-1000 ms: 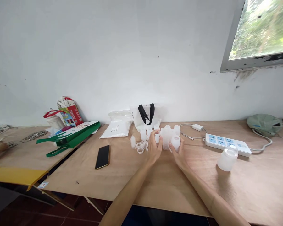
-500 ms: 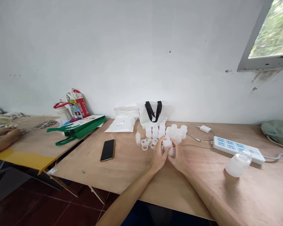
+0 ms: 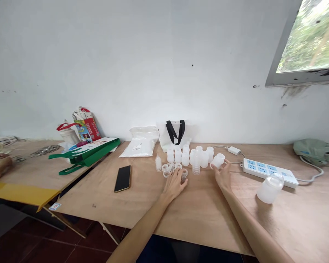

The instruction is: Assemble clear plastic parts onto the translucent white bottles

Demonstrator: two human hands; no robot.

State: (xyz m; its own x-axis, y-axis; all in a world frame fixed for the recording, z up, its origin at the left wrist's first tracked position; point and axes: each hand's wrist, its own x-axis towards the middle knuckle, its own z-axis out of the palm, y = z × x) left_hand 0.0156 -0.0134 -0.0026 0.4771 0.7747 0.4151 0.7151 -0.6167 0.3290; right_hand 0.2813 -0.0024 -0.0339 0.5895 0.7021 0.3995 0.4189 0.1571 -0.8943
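My right hand [image 3: 223, 174] grips a translucent white plastic bottle [image 3: 218, 160], tilted, just right of a group of similar bottles [image 3: 204, 159] standing upright. My left hand [image 3: 175, 185] is open, its fingers stretched over a cluster of clear plastic rings [image 3: 171, 167]. Whether its fingertips touch a ring, I cannot tell, and the hand hides part of the cluster. Between the two hands stands a clear ribbed stack [image 3: 196, 163] of plastic pieces. Left of the rings stands a small clear piece with a pointed top [image 3: 158, 163].
A phone [image 3: 123, 178] lies to the left. Behind are a white plastic packet [image 3: 139, 144] and a white bag with black handles [image 3: 164, 136]. At right are a power strip [image 3: 270, 172] and a larger frosted bottle [image 3: 269, 188]. Another person's hand [image 3: 0, 166] rests on the left table.
My hands have moved apart. The right hand has carried the bottle to the right and tilted it. The left hand has let go of it and shifted left to the rings.
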